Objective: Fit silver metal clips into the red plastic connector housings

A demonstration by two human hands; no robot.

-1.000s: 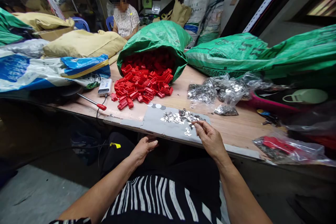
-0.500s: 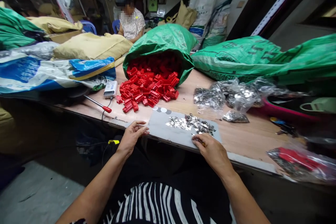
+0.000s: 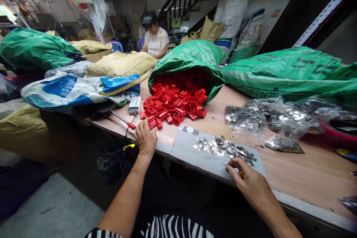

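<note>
My left hand [image 3: 146, 139] is at the table's front edge, by the near left side of a pile of red plastic pieces [image 3: 173, 106]. Its back faces me; the fingers are partly bent, apart from the thumb, with nothing visible in them. Beside its fingertips is the red grip of a metal rod [image 3: 130, 125]. My right hand [image 3: 248, 176] is closed around a small tool with a yellowish handle [image 3: 241, 173], mostly covered by the fingers. It hovers at the near side of small shiny metal parts [image 3: 209, 146] spread on a grey mat [image 3: 184, 145].
A green sack [image 3: 192, 54] lies with its mouth towards me, red pieces spilling out. Clear bags of metal parts [image 3: 245, 119] lie to the right. A white device with a cable [image 3: 135, 105] sits left of the pile. Across the table sits another person [image 3: 156, 41].
My left hand has moved from the mat's left edge leftward and forward to the red pile. My right hand keeps the tool near the metal parts. The view has turned left.
</note>
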